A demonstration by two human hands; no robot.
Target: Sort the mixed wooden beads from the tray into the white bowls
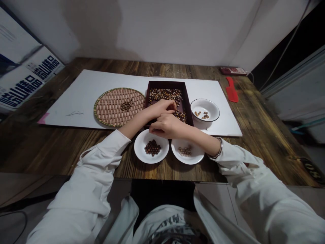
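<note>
My left hand reaches over a dark red tray of mixed brown, yellow and dark beads. Its fingers curl down close to the beads, and whatever they hold is hidden. Crossing in front of it, my right hand hangs over the tray's near edge and the far rim of a white dish. Its fingers are bent together, their contents too small to make out. Dark brown beads lie in that dish. Paler beads lie in a second white dish, partly under my right forearm.
A woven round tray with a small pile of greenish-brown beads sits left. On the right stands a white bowl with several tan pieces. A white board lies underneath. Farther right are a red scraper and a red box-shaped item.
</note>
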